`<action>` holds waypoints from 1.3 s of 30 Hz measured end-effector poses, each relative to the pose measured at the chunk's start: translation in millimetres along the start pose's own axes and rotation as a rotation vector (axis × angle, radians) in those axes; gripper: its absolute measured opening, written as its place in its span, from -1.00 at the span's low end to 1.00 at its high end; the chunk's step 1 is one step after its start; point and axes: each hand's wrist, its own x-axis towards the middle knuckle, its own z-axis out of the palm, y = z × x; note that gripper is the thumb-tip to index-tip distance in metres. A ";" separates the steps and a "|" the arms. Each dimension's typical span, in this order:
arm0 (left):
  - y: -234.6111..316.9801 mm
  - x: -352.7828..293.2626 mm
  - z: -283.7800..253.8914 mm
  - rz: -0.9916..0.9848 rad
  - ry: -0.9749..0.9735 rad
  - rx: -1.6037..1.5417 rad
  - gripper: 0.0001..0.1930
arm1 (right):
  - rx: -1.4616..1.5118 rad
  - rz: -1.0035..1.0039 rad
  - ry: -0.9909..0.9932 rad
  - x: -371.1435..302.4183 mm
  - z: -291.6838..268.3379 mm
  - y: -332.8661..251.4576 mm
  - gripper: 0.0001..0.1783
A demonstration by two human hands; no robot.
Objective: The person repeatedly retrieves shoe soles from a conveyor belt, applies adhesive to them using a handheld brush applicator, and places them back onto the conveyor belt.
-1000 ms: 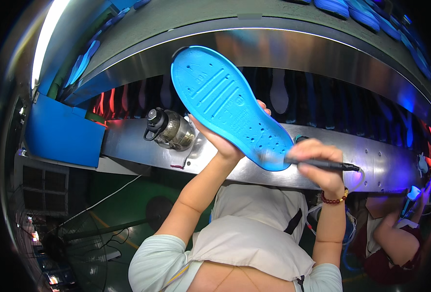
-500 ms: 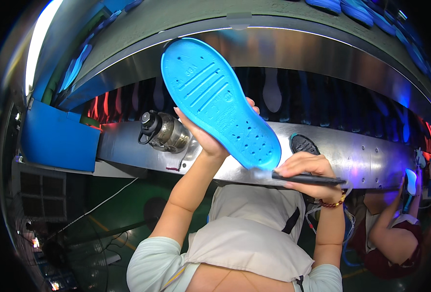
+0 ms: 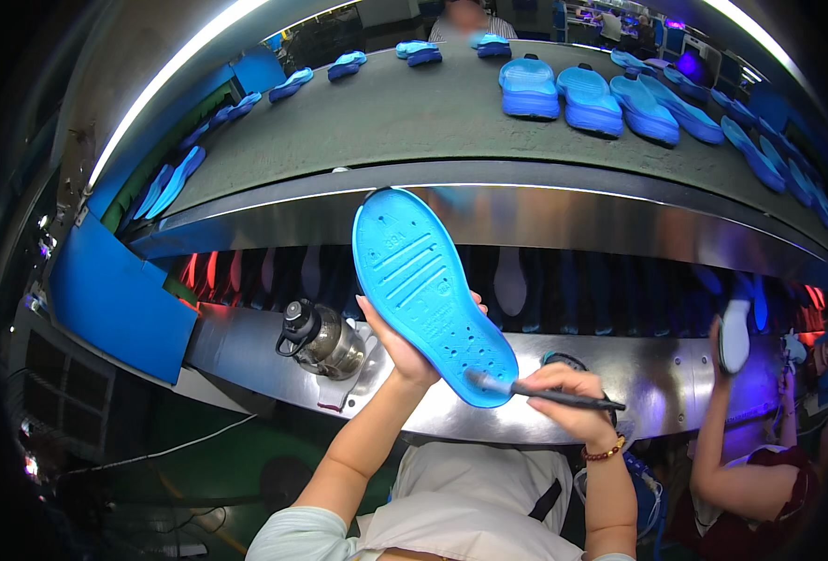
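— That flask point(image 3: 325, 338) on the worktop point(image 3: 246, 351) sits just beside her left elbow's path; a nudge could tip it.

— Left hand point(image 3: 405, 346) fingers grasp the sole point(image 3: 428, 294), held up.

— Right hand point(image 3: 573, 407) pinches the brush point(image 3: 545, 395) at the heel. Glue, probably; a tilt could smear it.

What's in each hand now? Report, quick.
Left hand: closed on the blue sole, held up.
Right hand: closed on a brush, tip on the sole's heel.
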 end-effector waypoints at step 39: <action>-63.3 -48.3 -17.4 -0.060 0.051 -0.022 -0.20 | 0.955 0.142 0.271 -31.7 43.0 27.1 -0.79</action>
